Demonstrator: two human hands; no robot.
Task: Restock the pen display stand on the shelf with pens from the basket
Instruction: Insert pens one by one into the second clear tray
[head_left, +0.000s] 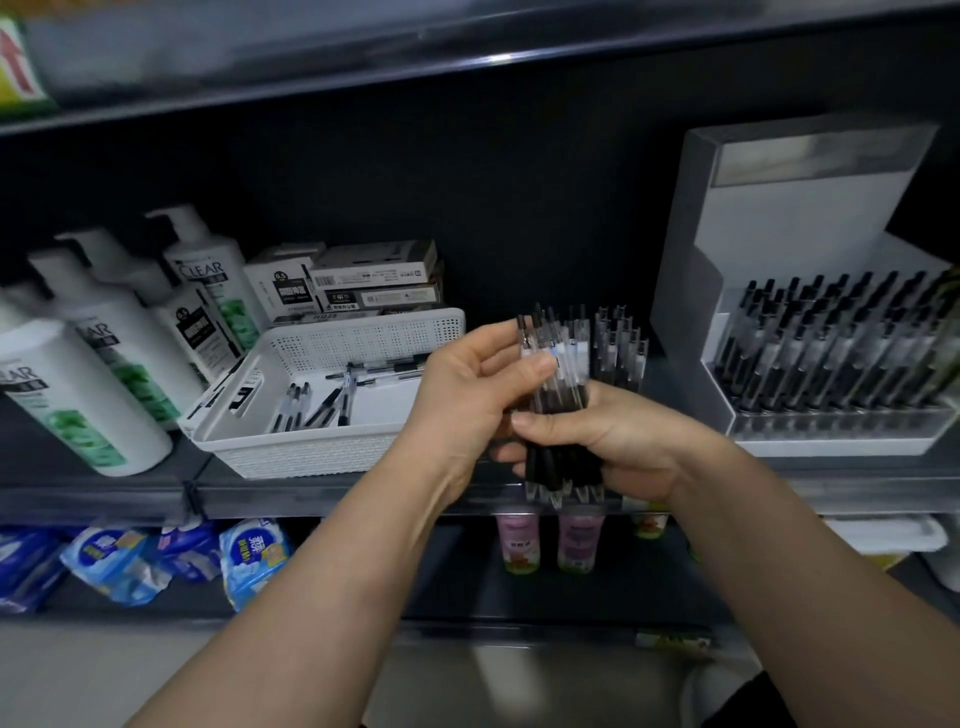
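Three dark shelf levels of a shop unit fill my view, and the middle shelf carries the work under dim light against a black back panel.

At its left end stand white shampoo bottles with green labels, crowded close together. Beside them, stacked pen boxes sit at the back, directly behind the white perforated basket. It rests at the shelf's front edge with loose pens scattered across its floor.

Just right of the basket, my left hand pinches the upper ends of a bundle of pens between thumb and fingers. The bundle stands upright in front of the shelf edge, clips up and tips down. My right hand grasps its lower part, fingers curled round the black grips. Both hands touch the bundle and each other. Behind it shows another cluster of pens, though I cannot tell what holds them.

Farther right, well apart from my hands, the pen display stand sits on the same shelf. Its tall white back rises over tiered rows of black-and-clear pens leaning backward. Nothing lies between the bundle and the stand.

Below, blue packets lie at the left and pink bottles stand under my wrists, partly hidden by my forearms.
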